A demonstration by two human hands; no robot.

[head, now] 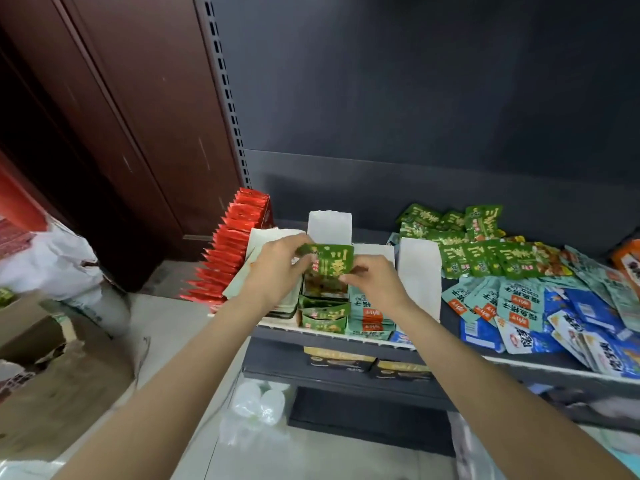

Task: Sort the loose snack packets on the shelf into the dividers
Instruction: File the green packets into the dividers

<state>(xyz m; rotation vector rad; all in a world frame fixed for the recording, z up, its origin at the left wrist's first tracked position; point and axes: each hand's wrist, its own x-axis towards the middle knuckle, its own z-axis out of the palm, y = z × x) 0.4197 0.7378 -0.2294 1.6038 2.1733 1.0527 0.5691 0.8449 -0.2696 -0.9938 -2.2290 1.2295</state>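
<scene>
Both hands hold one green packet (327, 263) upright above the white dividers (329, 225) at the left end of the shelf (519, 363). The left hand (277, 268) pinches its upper left corner with curled fingers; the right hand (375, 280) pinches its right edge between thumb and fingertips.

Directly below the held packet, one divider slot contains a row of green packets (323, 313) standing on edge. The slot just to its right contains teal packets (369, 315) (orange label facing forward). The slot to the left holds dark packets, mostly hidden by the left wrist; their exact kind cannot be determined.

A row of red packets (230, 251) stands at the shelf's left end, beside the dividers. To the right of the dividers, loose packets lie in heaps: green at the back (485, 244), teal (512, 299) and blue-and-white (568, 327) toward the front. They overlap too heavily for a reliable count.

Two dark boxes (367, 363) sit on the lower shelf. A cardboard box (52, 368) stands on the floor at left.
</scene>
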